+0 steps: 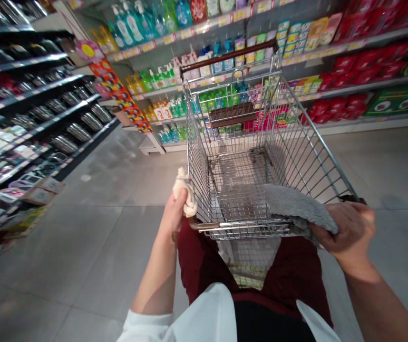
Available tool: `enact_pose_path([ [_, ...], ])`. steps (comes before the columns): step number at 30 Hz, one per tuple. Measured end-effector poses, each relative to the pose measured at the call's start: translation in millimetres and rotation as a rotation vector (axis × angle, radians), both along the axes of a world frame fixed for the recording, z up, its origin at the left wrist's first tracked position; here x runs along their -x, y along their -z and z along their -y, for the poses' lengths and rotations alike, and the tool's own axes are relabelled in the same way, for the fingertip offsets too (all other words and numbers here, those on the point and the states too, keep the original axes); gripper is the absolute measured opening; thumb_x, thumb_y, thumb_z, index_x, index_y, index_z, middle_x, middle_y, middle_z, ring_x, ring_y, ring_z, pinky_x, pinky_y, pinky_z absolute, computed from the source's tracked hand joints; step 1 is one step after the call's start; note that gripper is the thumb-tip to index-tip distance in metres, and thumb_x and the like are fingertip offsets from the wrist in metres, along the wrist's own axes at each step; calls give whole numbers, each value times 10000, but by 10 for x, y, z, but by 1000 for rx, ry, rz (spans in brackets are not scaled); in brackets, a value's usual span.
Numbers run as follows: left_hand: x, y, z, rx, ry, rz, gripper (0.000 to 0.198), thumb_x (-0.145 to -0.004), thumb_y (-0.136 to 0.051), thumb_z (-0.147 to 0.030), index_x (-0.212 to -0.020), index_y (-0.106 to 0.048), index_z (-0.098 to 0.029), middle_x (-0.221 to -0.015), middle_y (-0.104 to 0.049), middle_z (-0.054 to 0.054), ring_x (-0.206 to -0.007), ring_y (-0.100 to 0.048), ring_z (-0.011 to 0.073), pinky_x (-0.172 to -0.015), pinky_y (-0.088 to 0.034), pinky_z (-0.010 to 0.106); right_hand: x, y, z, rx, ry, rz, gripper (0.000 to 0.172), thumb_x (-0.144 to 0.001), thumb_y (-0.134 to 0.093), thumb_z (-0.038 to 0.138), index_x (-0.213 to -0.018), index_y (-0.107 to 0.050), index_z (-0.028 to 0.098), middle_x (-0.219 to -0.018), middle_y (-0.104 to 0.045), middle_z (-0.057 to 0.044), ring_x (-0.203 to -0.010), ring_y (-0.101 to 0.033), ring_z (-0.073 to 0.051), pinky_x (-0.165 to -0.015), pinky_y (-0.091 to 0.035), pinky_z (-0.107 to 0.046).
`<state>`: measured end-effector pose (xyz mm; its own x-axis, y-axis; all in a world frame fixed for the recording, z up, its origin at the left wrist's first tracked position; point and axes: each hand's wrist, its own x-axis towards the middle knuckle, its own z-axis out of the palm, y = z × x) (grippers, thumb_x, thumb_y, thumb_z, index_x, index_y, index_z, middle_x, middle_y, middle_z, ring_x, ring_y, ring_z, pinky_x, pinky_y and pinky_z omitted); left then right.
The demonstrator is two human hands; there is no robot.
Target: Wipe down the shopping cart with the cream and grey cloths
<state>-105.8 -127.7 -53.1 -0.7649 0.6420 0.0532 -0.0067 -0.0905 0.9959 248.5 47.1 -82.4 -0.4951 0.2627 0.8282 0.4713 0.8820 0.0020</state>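
Observation:
A wire shopping cart with nothing in its basket stands right in front of me. My left hand is closed on a crumpled cream cloth beside the near left corner of the cart. At the near right corner, my right hand grips a grey cloth, which drapes over the near rim and partly into the basket. The cart's brown handle bar is on the far side, close to the shelves.
Shelves of pump bottles and tubs run behind the cart, with red packs on the right. Another rack of metal goods is on the left, with an orange promotional strip at the shelf end. Grey floor tiles lie between.

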Motion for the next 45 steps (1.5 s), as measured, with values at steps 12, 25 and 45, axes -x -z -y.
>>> enact_pose_path([
  [12, 652, -300, -1165, 573, -12, -727, 768, -669, -586, -45, -1425, -481, -130, -1319, -605, 176, -1267, -529, 343, -1104, -375, 501, 61, 14, 21, -14, 9, 0, 204, -892, -546, 392, -793, -506, 219, -636, -596, -10, -611, -566, -197, -711, -370, -366],
  [25, 78, -31, -441, 494, -7, -786, 490, -778, -483, -162, -1251, -613, -156, -1195, -614, 143, -1185, -559, 291, -1086, -410, 485, -76, 66, -33, 0, 32, -15, 200, -858, -550, 400, -766, -498, 230, -631, -587, -6, -603, -575, -206, -729, -387, -402],
  [45, -819, -8, -572, 396, -54, -560, 485, -797, -457, -98, -1262, -575, -175, -1224, -500, 135, -1250, -472, 270, -1110, -378, 449, -617, 86, -746, 283, 318, 67, 251, -742, -433, 460, -633, -521, 251, -598, -635, -56, -689, -636, -244, -823, -465, -377],
])
